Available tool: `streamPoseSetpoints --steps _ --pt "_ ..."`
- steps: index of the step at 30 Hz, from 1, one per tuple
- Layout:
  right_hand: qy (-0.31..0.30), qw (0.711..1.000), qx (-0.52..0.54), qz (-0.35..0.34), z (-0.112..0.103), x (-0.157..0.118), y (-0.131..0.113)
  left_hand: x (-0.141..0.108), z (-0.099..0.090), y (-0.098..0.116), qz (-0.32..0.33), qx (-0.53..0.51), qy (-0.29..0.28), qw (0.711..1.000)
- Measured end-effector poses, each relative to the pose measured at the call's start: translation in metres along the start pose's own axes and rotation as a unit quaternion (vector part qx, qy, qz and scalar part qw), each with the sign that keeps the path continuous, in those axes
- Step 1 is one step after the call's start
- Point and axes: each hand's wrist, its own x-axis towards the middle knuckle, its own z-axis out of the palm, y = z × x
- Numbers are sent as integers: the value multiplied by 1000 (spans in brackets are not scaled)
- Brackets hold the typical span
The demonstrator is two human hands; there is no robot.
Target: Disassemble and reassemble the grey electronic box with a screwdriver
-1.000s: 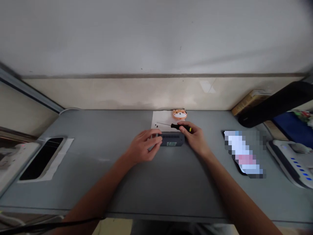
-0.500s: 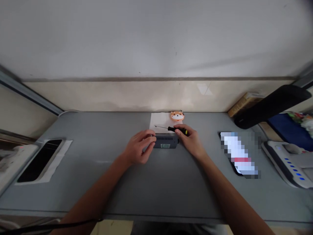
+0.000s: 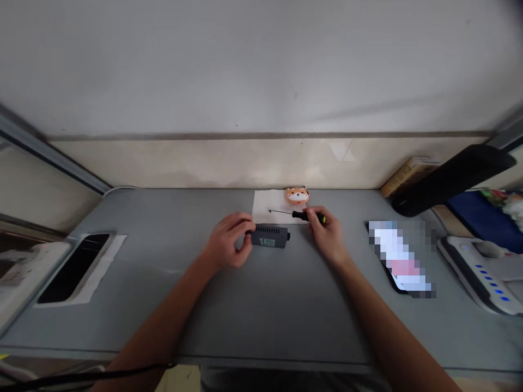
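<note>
My left hand (image 3: 231, 239) grips the left end of a small dark grey box (image 3: 275, 238) with a row of vent slots and a pale green label. A small black knob or plug juts from the box's right end. In my right hand (image 3: 326, 231) is a screwdriver (image 3: 304, 215) with a black and yellow handle, its thin shaft pointing left. A tiny dark piece, perhaps a screw, shows at the screwdriver's tip, over a white paper (image 3: 265, 202). The tip is apart from the box.
On the paper's far edge sits an orange animal-face case (image 3: 297, 195). A dark phone (image 3: 75, 268) lies at left, a lit phone (image 3: 396, 258) at right. Beyond it are a white power strip (image 3: 486, 272), a black cylinder (image 3: 449, 179) and a book (image 3: 408, 175).
My right hand has moved right with the screwdriver, away from the box. The box has tilted slightly and shifted left in my left hand, and its right end is now uncovered.
</note>
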Motion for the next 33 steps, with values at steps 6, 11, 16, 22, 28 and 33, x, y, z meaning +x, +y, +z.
streamPoseSetpoints --steps 6,11,16,22,28,33 --pt "-3 1000 -4 -6 0 1 0 2 -1 0 6 7 -17 1000" --pt "-7 1000 0 12 1 0 0 3 0 4 16 15 -39 999" --pt "-12 1000 -3 9 0 0 0 3 4 8 24 8 -46 999" --pt "-15 1000 -6 -6 0 -1 2 1 5 9 11 13 -59 998" --pt "-13 1000 -3 -8 1 -1 0 2 4 9 11 12 -60 998" --pt "-1 1000 -5 -7 -1 -2 -3 1 4 9 11 17 -54 998"
